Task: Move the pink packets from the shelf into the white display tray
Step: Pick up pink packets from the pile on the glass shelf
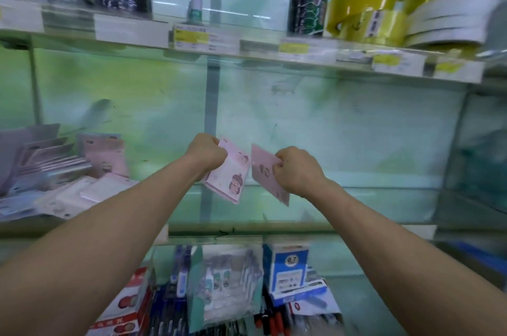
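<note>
Over the glass shelf [370, 206], the left hand [204, 153] grips a thin stack of pink packets [229, 175] and the right hand [297, 168] pinches a single packet [263, 168] by its edge, both looking light, bendy and probably slippery.

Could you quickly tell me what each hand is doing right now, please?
Left hand: grips a pink packet.
Right hand: pinches another pink packet.

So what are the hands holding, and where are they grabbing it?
The left hand grips the pink cartoon packets by their top corner. The right hand pinches a second pink packet by its right edge.
</note>
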`<move>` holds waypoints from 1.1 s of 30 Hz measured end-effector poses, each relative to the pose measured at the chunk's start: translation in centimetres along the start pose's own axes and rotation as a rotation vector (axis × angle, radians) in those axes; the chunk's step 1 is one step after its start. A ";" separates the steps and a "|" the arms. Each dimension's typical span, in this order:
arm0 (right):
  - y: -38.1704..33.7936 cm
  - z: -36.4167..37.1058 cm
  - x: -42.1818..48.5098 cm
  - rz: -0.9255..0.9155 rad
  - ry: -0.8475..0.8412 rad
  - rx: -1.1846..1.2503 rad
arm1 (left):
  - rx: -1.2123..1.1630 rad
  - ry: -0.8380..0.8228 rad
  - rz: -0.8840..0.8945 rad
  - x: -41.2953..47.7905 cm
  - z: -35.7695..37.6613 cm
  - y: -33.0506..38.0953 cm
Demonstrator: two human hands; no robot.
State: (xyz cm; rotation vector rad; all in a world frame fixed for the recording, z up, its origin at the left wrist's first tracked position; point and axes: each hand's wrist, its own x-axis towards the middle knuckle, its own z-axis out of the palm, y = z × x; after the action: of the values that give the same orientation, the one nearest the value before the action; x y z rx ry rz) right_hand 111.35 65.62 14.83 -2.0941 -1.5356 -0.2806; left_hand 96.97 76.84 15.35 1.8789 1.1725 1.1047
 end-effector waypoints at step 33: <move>23.7 -21.6 -29.0 0.472 0.125 -0.265 | -0.031 -0.534 0.325 -27.5 25.7 20.7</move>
State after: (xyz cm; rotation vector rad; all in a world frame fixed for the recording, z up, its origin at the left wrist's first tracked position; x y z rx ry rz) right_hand 126.67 25.23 12.95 -2.5141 -0.9336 -0.4468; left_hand 120.93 41.24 13.30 2.2037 0.5606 0.6977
